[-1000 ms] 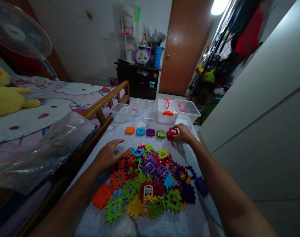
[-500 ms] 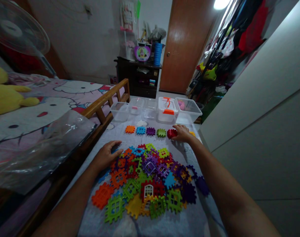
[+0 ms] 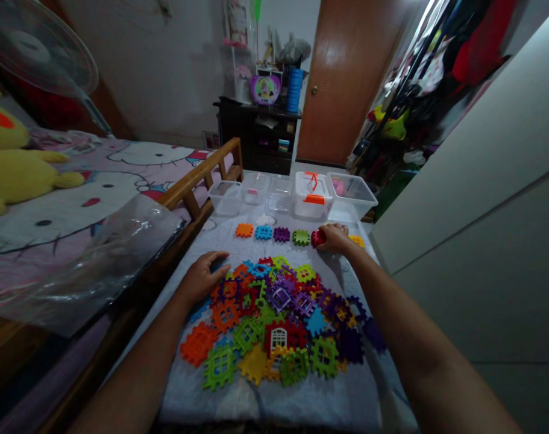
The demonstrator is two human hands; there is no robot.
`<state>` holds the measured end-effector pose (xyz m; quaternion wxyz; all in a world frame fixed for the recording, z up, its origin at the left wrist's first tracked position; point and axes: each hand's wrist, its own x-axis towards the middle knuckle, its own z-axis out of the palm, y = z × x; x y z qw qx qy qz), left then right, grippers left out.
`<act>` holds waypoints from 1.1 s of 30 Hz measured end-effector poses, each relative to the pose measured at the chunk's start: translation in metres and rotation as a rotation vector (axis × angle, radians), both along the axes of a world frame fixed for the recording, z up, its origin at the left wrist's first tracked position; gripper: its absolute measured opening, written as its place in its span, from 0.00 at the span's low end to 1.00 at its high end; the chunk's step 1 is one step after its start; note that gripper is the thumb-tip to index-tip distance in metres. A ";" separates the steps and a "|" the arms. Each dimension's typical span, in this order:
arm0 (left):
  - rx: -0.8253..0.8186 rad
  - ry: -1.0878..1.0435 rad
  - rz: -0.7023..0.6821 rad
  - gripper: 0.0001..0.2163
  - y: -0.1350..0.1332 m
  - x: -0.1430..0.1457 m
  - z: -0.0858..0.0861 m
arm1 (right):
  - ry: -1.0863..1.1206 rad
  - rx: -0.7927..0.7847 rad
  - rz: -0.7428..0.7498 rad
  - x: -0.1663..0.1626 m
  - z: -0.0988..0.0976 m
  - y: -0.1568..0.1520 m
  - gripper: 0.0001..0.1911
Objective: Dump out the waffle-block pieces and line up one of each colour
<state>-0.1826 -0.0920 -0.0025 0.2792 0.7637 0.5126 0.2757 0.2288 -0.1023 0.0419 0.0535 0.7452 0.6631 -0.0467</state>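
My right hand (image 3: pixel 335 237) reaches to the far row, its fingers curled onto a red notched building tile (image 3: pixel 317 237). Left of that tile, in a line, lie a green tile (image 3: pixel 301 237), a purple tile (image 3: pixel 282 234), a blue tile (image 3: pixel 264 232) and an orange tile (image 3: pixel 244 230). A yellow tile (image 3: pixel 357 240) shows partly beyond my right wrist. My left hand (image 3: pixel 205 275) rests at the left edge of a heap of mixed tiles (image 3: pixel 278 298), fingers apart, holding nothing I can see. A white window piece (image 3: pixel 278 339) sits in a red tile in the heap.
Clear plastic bins (image 3: pixel 226 198) and a white lidded box (image 3: pixel 311 196) with orange clips stand along the table's far end. On the left are a wooden bed rail (image 3: pixel 202 175) and a plastic bag (image 3: pixel 116 259). A pale cabinet (image 3: pixel 482 241) stands close on the right.
The right hand's fingers have closed further over the red tile. My left hand stays beside the heap. The whole view has shifted slightly, with the scene moving right and up.
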 end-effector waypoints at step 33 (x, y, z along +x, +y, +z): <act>0.281 0.132 -0.239 0.18 -0.026 0.030 0.053 | 0.406 0.177 0.046 -0.021 -0.032 -0.116 0.18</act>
